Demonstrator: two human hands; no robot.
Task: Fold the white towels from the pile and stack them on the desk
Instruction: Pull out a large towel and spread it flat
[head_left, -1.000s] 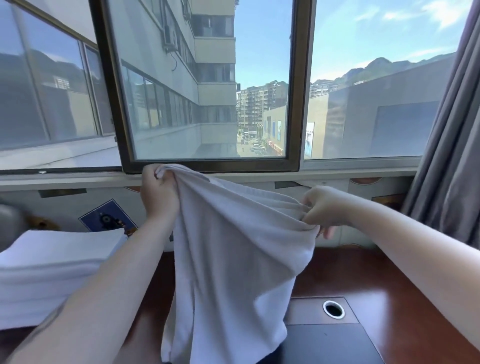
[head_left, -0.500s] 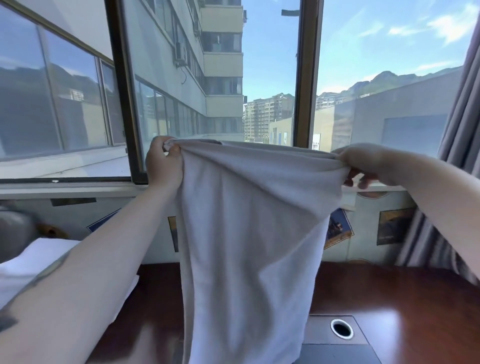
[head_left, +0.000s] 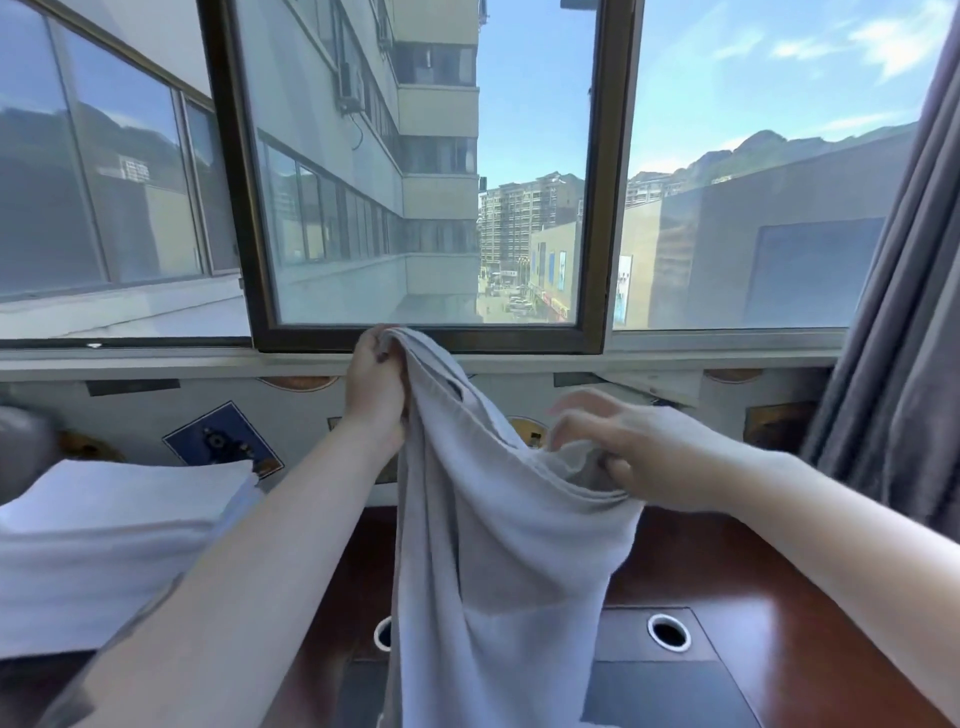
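A white towel (head_left: 498, 561) hangs in the air over the dark red desk (head_left: 810, 649). My left hand (head_left: 375, 387) grips its top corner, raised in front of the window frame. My right hand (head_left: 636, 452) is lower and to the right; its thumb and lower fingers pinch the towel's slack upper edge while the other fingers spread out. The cloth sags between the two hands and drops out of view at the bottom. A stack of folded white towels (head_left: 114, 540) sits on the desk at the left.
A window with a dark frame (head_left: 592, 208) fills the wall ahead. A grey curtain (head_left: 893, 322) hangs at the right. Two round cable holes (head_left: 668, 631) flank a dark inset panel (head_left: 670, 696) in the desk. Picture cards (head_left: 221, 441) lean on the wall below the sill.
Both hands have come down from a taut, level spread. The right hand dropped lower and moved in toward the left, so the towel's top edge now sags.
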